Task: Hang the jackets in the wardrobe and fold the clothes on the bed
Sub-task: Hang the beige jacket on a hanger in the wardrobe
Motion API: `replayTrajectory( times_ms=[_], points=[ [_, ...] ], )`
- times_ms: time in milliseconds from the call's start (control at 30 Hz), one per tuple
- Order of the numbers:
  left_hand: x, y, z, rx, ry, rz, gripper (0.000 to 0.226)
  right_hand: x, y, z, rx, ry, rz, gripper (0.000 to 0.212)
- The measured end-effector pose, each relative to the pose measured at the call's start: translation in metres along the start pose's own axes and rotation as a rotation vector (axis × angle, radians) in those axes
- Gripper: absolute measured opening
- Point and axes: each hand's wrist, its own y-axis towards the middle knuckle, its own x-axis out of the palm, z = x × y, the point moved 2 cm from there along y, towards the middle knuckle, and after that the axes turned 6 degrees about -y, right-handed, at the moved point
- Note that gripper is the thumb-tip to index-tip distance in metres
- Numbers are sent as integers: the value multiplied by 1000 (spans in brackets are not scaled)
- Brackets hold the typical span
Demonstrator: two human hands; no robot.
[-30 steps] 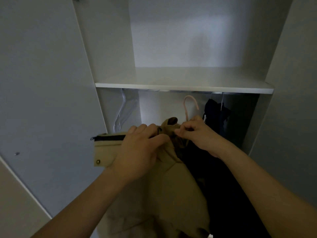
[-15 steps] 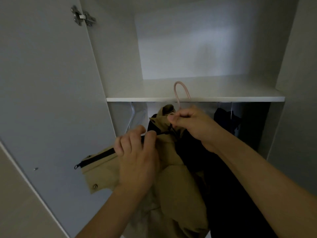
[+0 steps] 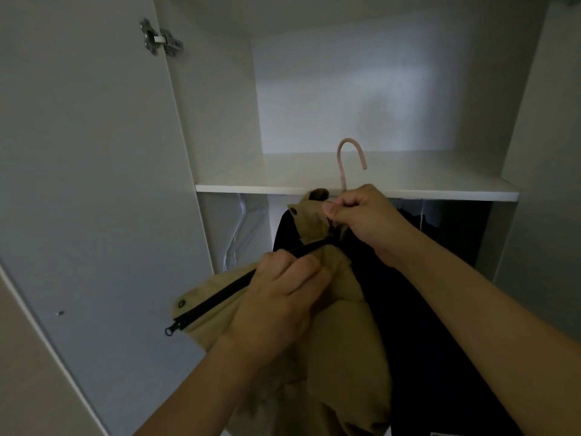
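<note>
- White wardrobe panels framed the scene: an open door (image 3: 78,184) on the left with a metal hinge (image 3: 160,37) near its top, and a bare shelf (image 3: 355,187) across the middle.
- Right hand (image 3: 364,215) fingers were curled tight, thumb pressed against the forefinger, pinching the neck of a pink hanger (image 3: 350,158) together with the collar of the tan jacket (image 3: 339,325).
- Left hand (image 3: 283,297) fingers were clenched around a bunch of the jacket's front edge, right by its black zipper (image 3: 220,294), which ran out from under the knuckles to a dangling pull.
- The jacket hung from both grips in front of the opening, below the shelf's edge, dark lining showing on the right side; it was not yet on any rail.
- The hanger's hook stood above the shelf's front edge, so it seemed too high for the space beneath.
- Risk, as a judgement: moved straight in, the hook could knock the shelf edge and twist out of the pinch; it needed lowering first.
- Another risk: the collar looked bunched on the hanger, so a shoulder might slip off once the left hand let go.
- Further out, clear empty hangers (image 3: 242,234) hung at the left under the shelf, and dark garments (image 3: 421,220) at the right.
- The rail itself was hidden behind the shelf edge.
</note>
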Motion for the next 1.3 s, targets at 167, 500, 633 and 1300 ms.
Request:
replayTrajectory(
  times_ms=[167, 500, 633, 1300],
  points=[
    [-10, -5, -13, -71, -88, -135, 29, -2, -6, 10, -49, -76, 2, 23],
    [16, 21, -14, -768, -270, -355, 20, 9, -9, 17, -53, -235, -23, 22],
    [7, 15, -9, -708, -212, -301, 17, 3, -8, 41, 29, -274, -56, 27],
    [-15, -19, -62, -1031, -854, -352, 23, 25, -38, 54, 29, -308, -278, 16]
  ],
)
